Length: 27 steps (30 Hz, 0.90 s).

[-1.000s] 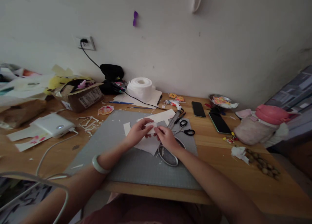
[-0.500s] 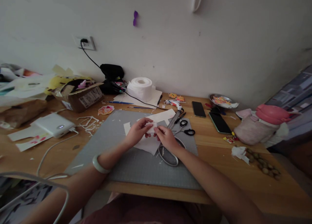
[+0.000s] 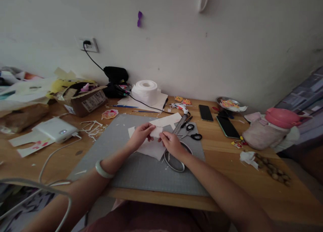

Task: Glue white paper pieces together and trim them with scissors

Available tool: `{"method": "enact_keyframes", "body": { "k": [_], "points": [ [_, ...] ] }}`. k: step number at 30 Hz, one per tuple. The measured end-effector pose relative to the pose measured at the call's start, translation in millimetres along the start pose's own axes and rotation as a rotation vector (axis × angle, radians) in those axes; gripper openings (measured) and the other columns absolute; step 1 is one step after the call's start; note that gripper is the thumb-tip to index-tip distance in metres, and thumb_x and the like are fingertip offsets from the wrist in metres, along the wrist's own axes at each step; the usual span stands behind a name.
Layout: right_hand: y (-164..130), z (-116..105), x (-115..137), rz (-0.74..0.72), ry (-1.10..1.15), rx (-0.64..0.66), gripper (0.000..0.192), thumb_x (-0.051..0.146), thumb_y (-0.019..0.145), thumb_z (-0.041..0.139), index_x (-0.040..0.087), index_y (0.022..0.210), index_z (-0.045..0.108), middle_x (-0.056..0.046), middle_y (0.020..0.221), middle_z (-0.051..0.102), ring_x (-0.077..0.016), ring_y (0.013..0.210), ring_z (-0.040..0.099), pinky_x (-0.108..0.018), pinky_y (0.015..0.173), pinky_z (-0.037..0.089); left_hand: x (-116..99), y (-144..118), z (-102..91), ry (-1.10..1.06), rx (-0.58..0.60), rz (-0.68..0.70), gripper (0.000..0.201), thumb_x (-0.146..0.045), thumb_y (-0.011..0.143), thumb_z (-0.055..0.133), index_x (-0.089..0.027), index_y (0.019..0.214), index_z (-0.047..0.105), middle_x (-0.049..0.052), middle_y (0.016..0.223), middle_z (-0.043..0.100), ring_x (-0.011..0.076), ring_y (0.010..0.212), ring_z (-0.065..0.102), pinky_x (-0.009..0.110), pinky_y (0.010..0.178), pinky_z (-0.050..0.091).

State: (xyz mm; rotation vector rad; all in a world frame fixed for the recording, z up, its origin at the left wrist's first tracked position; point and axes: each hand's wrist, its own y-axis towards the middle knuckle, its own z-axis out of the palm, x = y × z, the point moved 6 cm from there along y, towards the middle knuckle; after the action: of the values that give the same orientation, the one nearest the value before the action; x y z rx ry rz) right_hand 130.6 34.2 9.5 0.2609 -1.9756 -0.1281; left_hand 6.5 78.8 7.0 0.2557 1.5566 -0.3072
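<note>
A small white piece of paper (image 3: 156, 132) is pinched between both hands above the grey cutting mat (image 3: 141, 178). My left hand (image 3: 142, 135) grips its left end between thumb and fingers. At the right end, my right hand (image 3: 172, 143) holds it the same way. Beneath the hands lies a larger white sheet (image 3: 153, 150) on the mat. A roll of tape (image 3: 178, 169), or a similar grey-white ring, rests partly under my right wrist. Beyond the right hand are black-handled scissors (image 3: 195, 136) and a metal ruler (image 3: 179, 125).
A hot glue gun (image 3: 183, 107), two phones (image 3: 206, 113) and a metal bowl (image 3: 230, 104) sit farther back. A tissue roll (image 3: 144, 92) stands near the wall. To the left are a cardboard box (image 3: 83, 99), a white power bank (image 3: 57, 129) and paper scraps (image 3: 92, 128).
My left hand has shifted slightly left, away from the right hand. More of the small paper now shows between the fingers.
</note>
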Motion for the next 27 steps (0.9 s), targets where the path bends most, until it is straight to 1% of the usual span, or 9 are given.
{"method": "enact_keyframes", "body": {
  "k": [3, 9, 13, 16, 18, 22, 24, 27],
  "points": [
    [-1, 1, 2, -0.004, -0.007, 0.025, 0.029, 0.034, 0.085, 0.042, 0.018, 0.062, 0.052, 0.004, 0.049, 0.041, -0.0102, 0.048, 0.04, -0.023, 0.051, 0.03, 1, 1, -1.8, 0.025, -0.014, 0.0, 0.027, -0.043, 0.069, 0.06, -0.017, 0.066, 0.05, -0.005, 0.05, 0.052, 0.0066, 0.039, 0.048, 0.019, 0.039, 0.039],
    [1, 5, -8, 0.06, 0.076, 0.028, 0.029, 0.039, 0.082, 0.047, 0.019, 0.062, 0.048, 0.002, 0.057, 0.05, -0.0106, 0.054, 0.044, -0.022, 0.052, 0.033, 1, 0, -2.5, 0.083, -0.036, 0.008, 0.029, -0.043, 0.069, 0.061, -0.018, 0.063, 0.047, -0.005, 0.047, 0.052, 0.0065, 0.037, 0.046, 0.018, 0.037, 0.035],
    [1, 5, -12, 0.078, 0.121, 0.028, 0.033, 0.044, 0.081, 0.047, 0.018, 0.061, 0.048, 0.002, 0.056, 0.049, -0.0102, 0.053, 0.044, -0.022, 0.051, 0.032, -2, -2, 0.5, 0.089, -0.022, 0.002, 0.03, -0.045, 0.072, 0.058, -0.019, 0.063, 0.046, -0.006, 0.045, 0.048, 0.007, 0.036, 0.045, 0.018, 0.036, 0.034],
    [2, 3, -11, 0.077, 0.136, 0.006, 0.036, 0.047, 0.082, 0.045, 0.019, 0.06, 0.047, 0.003, 0.053, 0.048, -0.0103, 0.051, 0.043, -0.022, 0.05, 0.032, -3, -5, 4.6, 0.145, 0.022, -0.005, 0.034, -0.05, 0.078, 0.049, -0.019, 0.065, 0.048, -0.006, 0.042, 0.047, 0.0073, 0.034, 0.041, 0.018, 0.035, 0.03],
    [2, 1, -10, 0.071, 0.138, -0.012, 0.037, 0.048, 0.082, 0.045, 0.019, 0.059, 0.046, 0.003, 0.052, 0.047, -0.0107, 0.05, 0.043, -0.023, 0.049, 0.032, -2, -7, 7.7, 0.218, 0.071, -0.023, 0.04, -0.055, 0.079, 0.045, -0.019, 0.061, 0.05, -0.005, 0.041, 0.046, 0.007, 0.033, 0.037, 0.019, 0.035, 0.027],
    [3, 1, -9, 0.04, 0.108, -0.01, 0.037, 0.045, 0.083, 0.046, 0.02, 0.055, 0.043, 0.003, 0.05, 0.045, -0.0113, 0.05, 0.041, -0.024, 0.049, 0.03, 7, -9, 16.0, 0.318, 0.228, -0.063, 0.048, -0.059, 0.074, 0.05, -0.019, 0.047, 0.048, -0.002, 0.039, 0.048, 0.0078, 0.035, 0.037, 0.021, 0.037, 0.028],
    [3, 2, -8, 0.039, 0.117, 0.004, 0.036, 0.043, 0.082, 0.046, 0.021, 0.055, 0.042, 0.003, 0.05, 0.044, -0.0112, 0.05, 0.039, -0.024, 0.049, 0.029, 8, -10, 18.2, 0.298, 0.269, -0.062, 0.048, -0.06, 0.073, 0.051, -0.019, 0.048, 0.051, -0.002, 0.04, 0.05, 0.0084, 0.036, 0.038, 0.021, 0.038, 0.029],
    [2, 3, -9, 0.058, 0.161, 0.003, 0.034, 0.043, 0.08, 0.047, 0.021, 0.055, 0.042, 0.003, 0.05, 0.043, -0.0111, 0.05, 0.039, -0.024, 0.049, 0.029, 8, -11, 19.0, 0.221, 0.279, -0.071, 0.047, -0.061, 0.072, 0.052, -0.019, 0.051, 0.054, -0.001, 0.041, 0.052, 0.0091, 0.037, 0.04, 0.022, 0.039, 0.03]
  ]
}}
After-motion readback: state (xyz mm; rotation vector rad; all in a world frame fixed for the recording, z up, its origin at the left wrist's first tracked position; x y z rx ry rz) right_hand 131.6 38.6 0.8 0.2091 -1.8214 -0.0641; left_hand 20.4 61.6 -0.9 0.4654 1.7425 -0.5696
